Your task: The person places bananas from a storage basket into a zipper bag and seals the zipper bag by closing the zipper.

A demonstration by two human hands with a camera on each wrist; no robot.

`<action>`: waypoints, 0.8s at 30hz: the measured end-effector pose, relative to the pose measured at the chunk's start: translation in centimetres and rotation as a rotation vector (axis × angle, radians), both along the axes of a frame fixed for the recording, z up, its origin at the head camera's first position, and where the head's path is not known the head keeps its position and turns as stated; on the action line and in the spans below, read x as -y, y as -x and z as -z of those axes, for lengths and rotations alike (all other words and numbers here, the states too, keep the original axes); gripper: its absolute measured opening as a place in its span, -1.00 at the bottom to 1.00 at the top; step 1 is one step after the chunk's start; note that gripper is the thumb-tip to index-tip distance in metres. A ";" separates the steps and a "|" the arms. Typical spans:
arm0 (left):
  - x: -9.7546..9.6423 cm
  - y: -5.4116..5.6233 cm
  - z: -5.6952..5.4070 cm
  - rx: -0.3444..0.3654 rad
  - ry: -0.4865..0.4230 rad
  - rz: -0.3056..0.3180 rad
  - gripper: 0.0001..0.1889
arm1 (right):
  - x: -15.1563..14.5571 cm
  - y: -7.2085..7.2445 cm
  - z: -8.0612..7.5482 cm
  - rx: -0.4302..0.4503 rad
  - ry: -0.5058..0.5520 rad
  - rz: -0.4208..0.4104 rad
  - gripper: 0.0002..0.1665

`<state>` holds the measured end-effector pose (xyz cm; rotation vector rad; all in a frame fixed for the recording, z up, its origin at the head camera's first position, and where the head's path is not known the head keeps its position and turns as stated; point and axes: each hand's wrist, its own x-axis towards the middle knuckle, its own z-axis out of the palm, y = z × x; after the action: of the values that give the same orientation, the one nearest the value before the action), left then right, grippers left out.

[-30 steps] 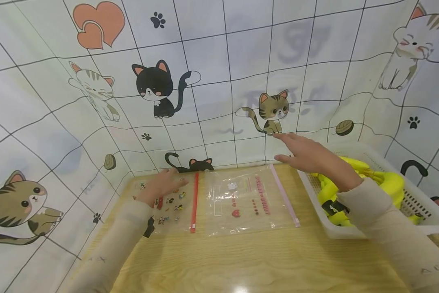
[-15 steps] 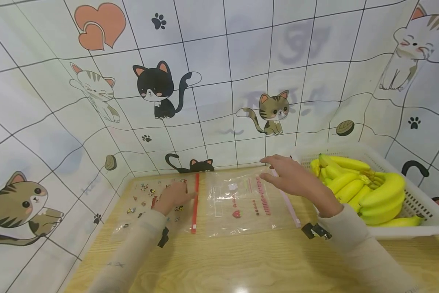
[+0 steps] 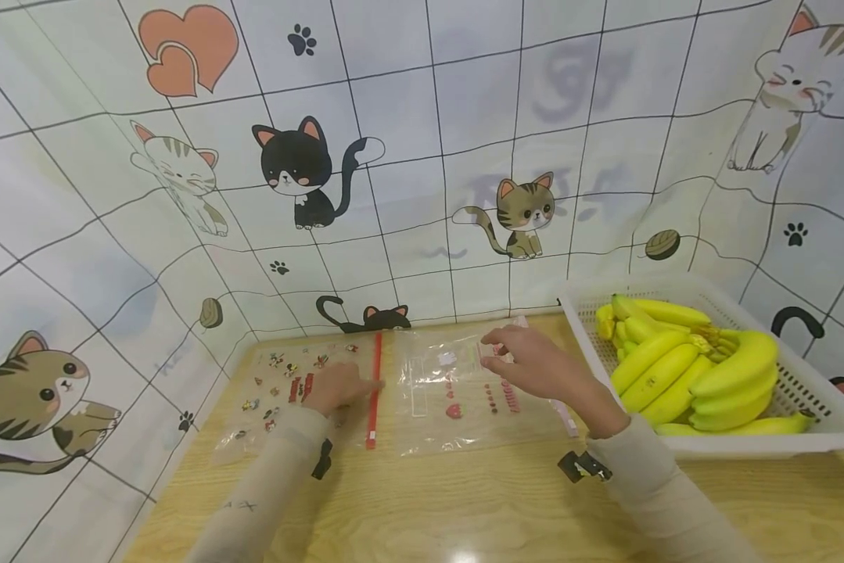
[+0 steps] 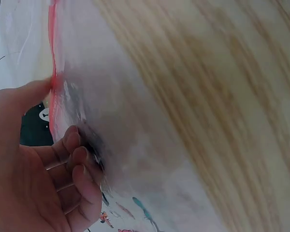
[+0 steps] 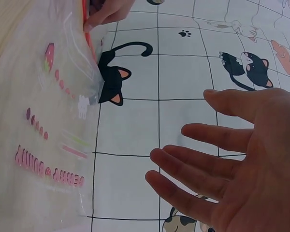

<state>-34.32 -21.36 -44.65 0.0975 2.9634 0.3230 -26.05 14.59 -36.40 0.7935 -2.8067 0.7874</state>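
A clear zip bag (image 3: 281,371) printed with small cartoon figures lies flat at the left, its red zip strip (image 3: 375,414) along the right edge. My left hand (image 3: 332,389) is low over it. In the left wrist view the thumb touches the red strip, and the other fingers bend loosely at the bag's film. Beside it lies a second clear zip bag (image 3: 422,434) with pink strawberry print and a pale pink strip (image 3: 565,418). My right hand (image 3: 544,366) hovers over this bag's right part, fingers spread and slightly bent, holding nothing.
A white plastic basket (image 3: 766,447) full of yellow bananas (image 3: 664,367) stands at the right of the wooden table (image 3: 422,508). Cat-printed sheeting (image 3: 407,156) rises behind the table and at both sides.
My right hand has moved left from beside the basket to over the strawberry bag. The left hand has moved right and nearer, reaching the red strip. The bags lie where they were.
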 end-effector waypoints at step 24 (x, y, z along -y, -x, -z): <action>-1.9 -2.1 -2.0 -0.134 -0.378 0.002 -0.73 | 0.2 1.0 2.5 0.095 0.116 0.006 -0.64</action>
<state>-32.20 -19.51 -42.66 0.1715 2.9908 0.9065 -27.03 14.37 -38.88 0.7482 -2.8126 1.0016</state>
